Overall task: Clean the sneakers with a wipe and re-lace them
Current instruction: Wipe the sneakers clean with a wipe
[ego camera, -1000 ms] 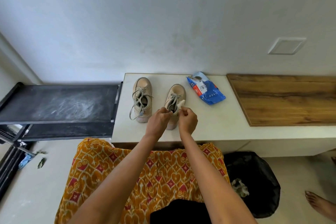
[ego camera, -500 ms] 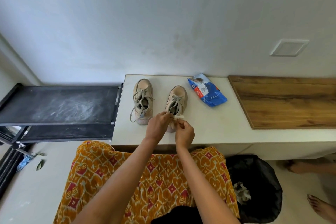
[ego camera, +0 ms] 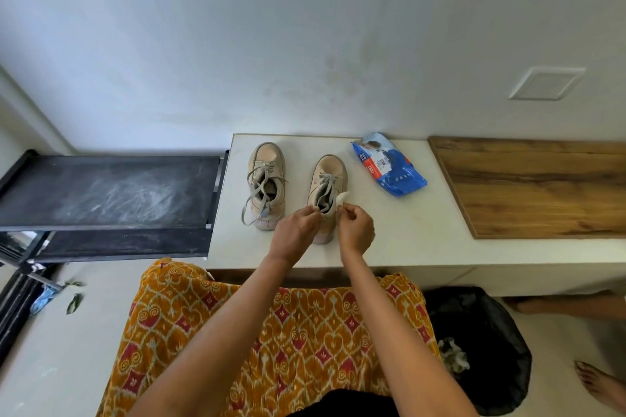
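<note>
1. Left hand pinches the right sneaker collar; right hand pinches a wipe against it.
2. Both sneakers sit on the white surface, near its left edge.
3. Bare surface lies right of the hands, below the wipes pack.

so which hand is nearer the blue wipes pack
Right. The right hand, pinching a white wipe beside the nearer sneaker, sits below and left of the blue wipes pack. The left hand is further left, on that sneaker's other side.
</note>
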The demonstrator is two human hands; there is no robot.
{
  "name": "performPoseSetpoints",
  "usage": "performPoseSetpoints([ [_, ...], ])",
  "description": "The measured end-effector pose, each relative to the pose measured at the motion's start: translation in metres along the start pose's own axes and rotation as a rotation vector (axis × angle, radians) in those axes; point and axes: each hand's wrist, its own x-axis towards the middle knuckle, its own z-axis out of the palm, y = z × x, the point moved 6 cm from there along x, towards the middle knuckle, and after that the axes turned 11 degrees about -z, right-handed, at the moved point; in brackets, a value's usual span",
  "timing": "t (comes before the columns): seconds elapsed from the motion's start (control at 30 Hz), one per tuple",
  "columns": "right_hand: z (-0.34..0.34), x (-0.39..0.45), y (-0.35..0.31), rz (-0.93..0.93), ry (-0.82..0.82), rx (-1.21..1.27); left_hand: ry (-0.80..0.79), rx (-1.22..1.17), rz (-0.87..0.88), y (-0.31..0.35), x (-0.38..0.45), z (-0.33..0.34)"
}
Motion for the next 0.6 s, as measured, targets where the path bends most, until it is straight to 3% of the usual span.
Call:
performPoseSetpoints([
  [0.17, 0.004, 0.024, -0.007, -0.005, -0.099, -0.071, -0.014, 0.014, -0.016, -0.001, 0.0, 0.001],
  [0.37, -0.002, -0.008, 0.016, -0.055, -0.102, -0.022, 0.032, 0.033, -0.054, 0.001, 0.003, -0.002],
  [0.6, 0.006, 0.033, -0.005, -0.068, -0.101, -0.044, -0.02, 0.164, -0.062, 0.009, 0.004, 0.003],
])
